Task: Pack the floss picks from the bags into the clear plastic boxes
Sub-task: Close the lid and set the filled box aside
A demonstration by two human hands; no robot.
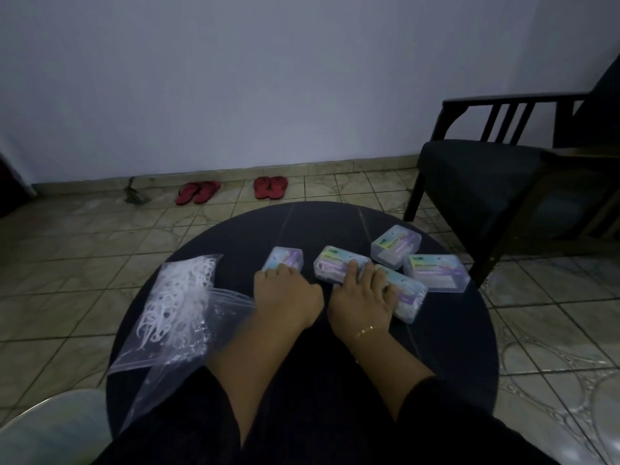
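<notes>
Nearest, two bare forearms in dark sleeves reach forward over a round black table (453,347). To the left lies a clear plastic bag (174,317), open toward the person, holding a heap of white floss picks (174,297) at its far end. Beside it the left hand (285,295) lies knuckles up, its fingers curled down onto the near end of a clear plastic box (285,260); whether it truly grips the box cannot be told. Just right of it the right hand (360,297), a thin gold bracelet (369,329) at its wrist, spreads its fingers across two more boxes that touch each other: a middle box (332,265) under the forefinger and a near right box (411,298) under the other fingers, pressing rather than clasping. Further right a fourth box (437,271) rests against that pair, and a fifth box (396,245) stands behind them. All five carry pastel labels. Beyond the table are a tiled floor, a dark armchair (486,182) at right, and two pairs of red sandals (235,190) lined up by a pale wall
</notes>
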